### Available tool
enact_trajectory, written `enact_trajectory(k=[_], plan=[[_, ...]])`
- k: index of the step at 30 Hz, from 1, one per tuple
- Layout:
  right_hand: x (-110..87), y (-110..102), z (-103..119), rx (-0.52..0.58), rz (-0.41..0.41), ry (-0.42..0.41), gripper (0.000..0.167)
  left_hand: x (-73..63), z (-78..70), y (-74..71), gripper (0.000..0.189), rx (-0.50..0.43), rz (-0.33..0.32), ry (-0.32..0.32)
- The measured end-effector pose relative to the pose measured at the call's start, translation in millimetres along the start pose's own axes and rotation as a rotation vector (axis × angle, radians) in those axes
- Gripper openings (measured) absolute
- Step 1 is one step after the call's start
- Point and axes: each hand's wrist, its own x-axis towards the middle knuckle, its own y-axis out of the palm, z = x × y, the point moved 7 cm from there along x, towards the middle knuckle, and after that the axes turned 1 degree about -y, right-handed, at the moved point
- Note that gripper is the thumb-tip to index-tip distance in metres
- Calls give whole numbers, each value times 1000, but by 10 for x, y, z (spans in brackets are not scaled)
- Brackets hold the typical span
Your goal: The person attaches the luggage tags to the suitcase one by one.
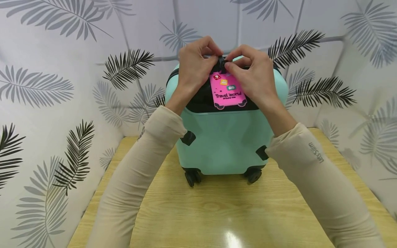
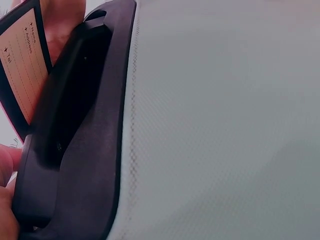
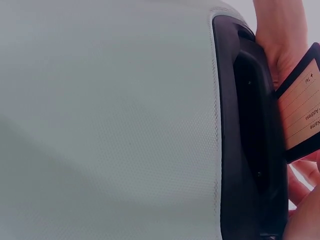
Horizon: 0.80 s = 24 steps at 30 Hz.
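Observation:
A mint-green suitcase (image 1: 226, 144) stands upright with a black panel across its upper front. From its top hangs a pink luggage tag (image 1: 229, 94) printed "Travel World", on a black strap (image 1: 221, 64). My left hand (image 1: 195, 63) pinches the strap from the left between thumb and fingertips. On the other side, the thumb and fingers of my right hand (image 1: 255, 70) pinch the strap's right part. Both wrist views show the tag's back, a name-and-address card (image 2: 22, 65), tilted outward beside the black carry handle (image 3: 275, 165). The fingers partly hide the strap's fastening.
The suitcase rests on black wheels (image 1: 254, 175) on a wooden table (image 1: 204, 213). Close behind and at both sides rise pale walls (image 1: 46, 127) with a leaf pattern. Black corner pieces (image 1: 188, 138) sit on the suitcase front near my sleeves.

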Motion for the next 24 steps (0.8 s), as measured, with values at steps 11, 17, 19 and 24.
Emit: enact_trajectory(k=[11,17,19,24], plan=[[-2,-9,8,11,-11,-2,2,-13,-19,32,12,18,32,24],[-2,2,15,10,-13,-17,6,-33,-19,44,13,-37,58,66],[-2,3,19,14,-15,-22,9,-39,-20,40,12,-62,64,71],[-3,-7,26,14,-26,-37,13,-73,-22,54,10,-103,103,80]])
